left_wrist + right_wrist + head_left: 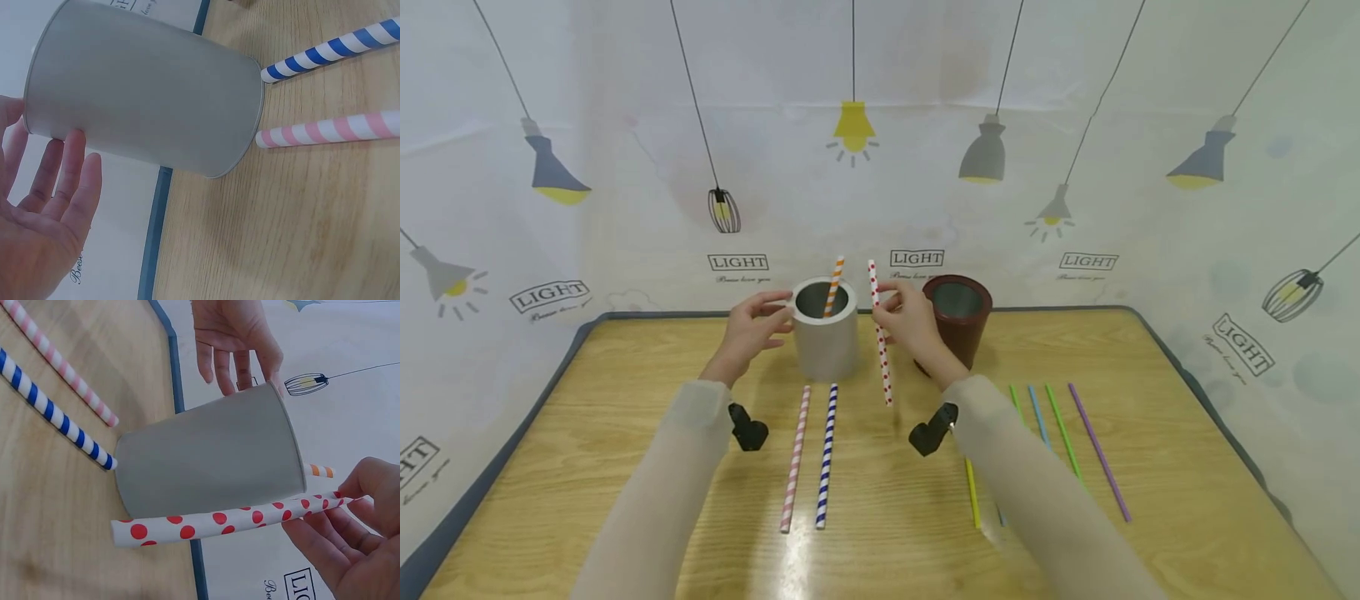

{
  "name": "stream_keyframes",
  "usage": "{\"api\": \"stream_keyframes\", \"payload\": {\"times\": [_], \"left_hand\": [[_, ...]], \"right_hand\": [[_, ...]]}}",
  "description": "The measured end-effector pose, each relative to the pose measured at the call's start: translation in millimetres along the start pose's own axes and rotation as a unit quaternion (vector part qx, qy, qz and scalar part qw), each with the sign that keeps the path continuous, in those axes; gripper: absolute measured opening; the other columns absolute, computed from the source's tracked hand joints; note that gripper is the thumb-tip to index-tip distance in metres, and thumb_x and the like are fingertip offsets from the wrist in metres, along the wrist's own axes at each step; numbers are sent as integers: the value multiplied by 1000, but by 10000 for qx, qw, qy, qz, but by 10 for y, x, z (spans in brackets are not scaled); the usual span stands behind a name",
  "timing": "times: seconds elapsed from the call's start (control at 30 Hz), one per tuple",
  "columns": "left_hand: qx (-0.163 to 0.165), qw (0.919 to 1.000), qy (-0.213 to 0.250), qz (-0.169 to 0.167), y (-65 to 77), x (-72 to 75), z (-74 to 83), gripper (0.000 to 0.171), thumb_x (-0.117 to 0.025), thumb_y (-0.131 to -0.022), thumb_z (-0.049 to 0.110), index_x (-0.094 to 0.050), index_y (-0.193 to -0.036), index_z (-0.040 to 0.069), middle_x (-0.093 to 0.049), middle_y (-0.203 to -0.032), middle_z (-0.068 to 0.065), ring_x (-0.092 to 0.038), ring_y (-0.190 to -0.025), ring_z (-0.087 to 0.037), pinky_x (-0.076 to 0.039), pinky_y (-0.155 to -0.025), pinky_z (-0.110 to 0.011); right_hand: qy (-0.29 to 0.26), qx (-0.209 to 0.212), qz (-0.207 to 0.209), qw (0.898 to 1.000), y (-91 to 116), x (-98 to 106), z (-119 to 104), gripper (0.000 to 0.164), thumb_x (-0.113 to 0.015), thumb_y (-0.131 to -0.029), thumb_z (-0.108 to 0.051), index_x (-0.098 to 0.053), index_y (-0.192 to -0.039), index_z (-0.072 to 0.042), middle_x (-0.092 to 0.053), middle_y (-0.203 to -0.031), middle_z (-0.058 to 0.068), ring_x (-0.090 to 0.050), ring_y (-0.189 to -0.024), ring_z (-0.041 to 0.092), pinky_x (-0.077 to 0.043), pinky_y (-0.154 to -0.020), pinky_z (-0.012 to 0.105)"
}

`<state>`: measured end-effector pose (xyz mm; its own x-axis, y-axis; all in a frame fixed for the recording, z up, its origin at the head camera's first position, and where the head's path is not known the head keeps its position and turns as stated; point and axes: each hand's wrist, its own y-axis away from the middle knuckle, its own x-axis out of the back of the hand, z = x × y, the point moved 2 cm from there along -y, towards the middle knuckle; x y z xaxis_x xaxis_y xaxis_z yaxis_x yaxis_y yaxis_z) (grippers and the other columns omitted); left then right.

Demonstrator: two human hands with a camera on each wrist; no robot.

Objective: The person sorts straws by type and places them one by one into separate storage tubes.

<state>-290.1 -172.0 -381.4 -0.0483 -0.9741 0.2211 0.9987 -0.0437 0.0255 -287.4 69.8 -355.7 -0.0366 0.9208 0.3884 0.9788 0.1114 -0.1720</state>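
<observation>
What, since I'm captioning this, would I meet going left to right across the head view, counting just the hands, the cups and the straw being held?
Left hand, pale grey cup, red-dotted straw, right hand, dark brown cup.

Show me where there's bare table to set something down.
Bare table lies left of the left sleeve, between the blue-striped straw and the yellow straw, and right of the purple straw. It is crowded between the grey cup and the brown cup, where the right hand holds the red-dotted straw.
</observation>
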Motion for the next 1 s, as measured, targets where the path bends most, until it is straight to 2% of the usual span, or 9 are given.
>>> {"api": "stream_keyframes", "payload": {"times": [0.17,0.33,0.5,0.67,1.0], "left_hand": [[-9,10000,-18,13,-12,11,-1,44,-60,-90,27,-51,-129,11,-53,-119,-17,-60,-95,-27,-50,-80,-45],[-29,10000,4,2,-14,6,7,43,-60,-90,26,-51,-129,11,-53,-119,-17,-60,-95,-28,-50,-81,-46],[-65,10000,33,7,-16,-11,5,43,-61,-89,27,-52,-128,11,-53,-118,-16,-59,-97,-31,-51,-80,-45],[-12,9999,94,62,-5,0,-35,42,-61,-89,25,-52,-128,10,-54,-117,-17,-59,-98,-34,-51,-79,-44],[-43,10000,1,39,-26,-6,-52,45,-61,-89,30,-52,-129,11,-54,-118,-16,-60,-94,-27,-51,-80,-45]], "right_hand": [[-51,114,64,9999,-122,26,-111,36,-56,-84,-4,-54,-120,-8,-56,-84,9,-59,-71,21,-55,-55,36],[-182,266,144,9994,-219,50,-206,35,-56,-84,-3,-53,-119,-7,-55,-84,10,-58,-73,21,-55,-59,40],[-97,519,402,9978,-293,66,-281,34,-57,-84,-3,-54,-118,-7,-56,-82,8,-57,-73,20,-55,-56,34],[-457,720,419,9955,-342,28,-388,35,-55,-85,-3,-53,-119,-6,-55,-82,9,-58,-72,22,-55,-54,33],[-688,1009,812,9892,-457,15,-641,34,-54,-84,-2,-52,-117,-6,-54,-80,8,-55,-69,18,-54,-52,28]]}}
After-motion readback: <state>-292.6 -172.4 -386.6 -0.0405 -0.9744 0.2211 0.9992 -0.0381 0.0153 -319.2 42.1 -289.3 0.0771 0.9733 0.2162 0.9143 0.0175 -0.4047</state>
